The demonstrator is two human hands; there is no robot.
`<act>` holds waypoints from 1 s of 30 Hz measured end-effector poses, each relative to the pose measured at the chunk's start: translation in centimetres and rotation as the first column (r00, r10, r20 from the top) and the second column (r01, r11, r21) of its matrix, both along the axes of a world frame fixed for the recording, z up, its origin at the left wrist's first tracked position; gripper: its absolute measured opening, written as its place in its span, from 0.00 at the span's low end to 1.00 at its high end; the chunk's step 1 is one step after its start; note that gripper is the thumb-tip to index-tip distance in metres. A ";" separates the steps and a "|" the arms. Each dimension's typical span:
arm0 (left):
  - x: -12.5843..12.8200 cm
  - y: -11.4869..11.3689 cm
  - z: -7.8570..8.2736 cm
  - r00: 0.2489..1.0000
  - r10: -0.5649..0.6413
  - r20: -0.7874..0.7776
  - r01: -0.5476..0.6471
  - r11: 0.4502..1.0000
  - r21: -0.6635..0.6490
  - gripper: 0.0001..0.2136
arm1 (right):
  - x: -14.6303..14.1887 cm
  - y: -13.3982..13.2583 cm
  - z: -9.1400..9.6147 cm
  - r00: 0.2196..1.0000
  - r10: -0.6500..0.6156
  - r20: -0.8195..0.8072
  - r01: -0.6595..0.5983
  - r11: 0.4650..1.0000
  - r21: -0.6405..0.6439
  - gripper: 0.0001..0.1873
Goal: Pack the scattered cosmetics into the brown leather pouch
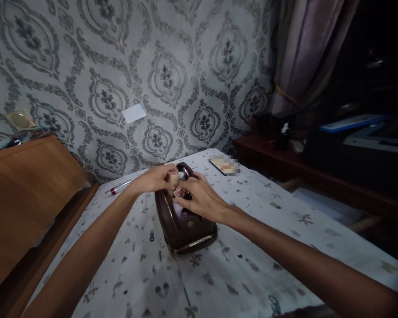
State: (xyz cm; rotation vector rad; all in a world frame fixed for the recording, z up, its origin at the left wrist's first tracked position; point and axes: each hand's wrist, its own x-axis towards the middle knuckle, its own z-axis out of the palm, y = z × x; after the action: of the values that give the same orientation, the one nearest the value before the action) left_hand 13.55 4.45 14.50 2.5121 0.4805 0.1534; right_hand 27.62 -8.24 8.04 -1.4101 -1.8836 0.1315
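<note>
A dark brown zippered bag lies open on the patterned bed sheet, with both hands over its opening. In the fingers of my left hand is a small beige rounded container. My right hand reaches in from the other side, its thumb and fingers closed about a small round pinkish piece with a pale rim, just below the beige container. Inside the bag, a pale lilac item shows partly. The hands hide much of what else the bag holds.
A silver and red tube-like item lies left of the bag, and a phone beyond it on the right. At the left stands a wooden headboard; a dark red ledge runs along the right. Patterned wallpaper rises behind.
</note>
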 end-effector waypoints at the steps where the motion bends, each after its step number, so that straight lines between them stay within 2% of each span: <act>1: -0.1 0.0 0.1 1.000 0.006 0.019 -0.006 1.000 -0.025 0.15 | 0.0 0.0 -0.1 1.000 -0.002 0.003 0.002 1.000 0.004 0.02; 4: -0.3 0.0 0.3 0.999 0.012 0.041 -0.010 0.998 -0.061 0.15 | 0.0 -0.2 -0.1 0.999 -0.003 0.036 0.002 1.000 0.011 0.04; 7: -0.4 -0.1 0.1 1.000 -0.025 -0.014 0.025 0.999 -0.031 0.15 | -0.2 -0.6 0.2 0.993 0.019 0.120 -0.020 1.000 0.003 0.05; 12: -0.5 -0.1 -0.5 0.997 0.047 -0.056 -0.041 0.995 0.095 0.17 | 0.2 -1.0 1.3 0.951 0.135 0.277 -0.109 0.988 -0.107 0.23; 17: -0.7 0.0 -0.8 0.996 0.076 -0.056 -0.066 0.984 0.163 0.17 | 0.7 -0.9 2.1 0.921 0.204 0.333 -0.136 0.967 -0.216 0.26; 20: -0.8 0.0 -0.8 0.994 0.096 -0.050 -0.085 0.977 0.198 0.16 | 0.8 -0.8 1.8 0.911 0.188 0.368 -0.121 0.973 -0.197 0.30; 26: -0.9 0.0 -0.9 0.992 0.104 -0.070 -0.089 0.979 0.186 0.17 | 1.0 -0.4 0.4 0.912 0.158 0.379 -0.123 0.986 -0.116 0.26; 30: -0.9 0.2 -0.9 0.994 0.091 -0.069 -0.076 0.977 0.197 0.17 | 1.0 -0.3 0.1 0.916 0.121 0.381 -0.095 0.992 -0.086 0.26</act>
State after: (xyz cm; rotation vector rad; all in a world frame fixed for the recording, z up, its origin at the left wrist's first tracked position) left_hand 12.64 4.64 13.64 2.6977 0.6302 0.1418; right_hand 28.59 -8.49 8.13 -1.4555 -2.3010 -0.0361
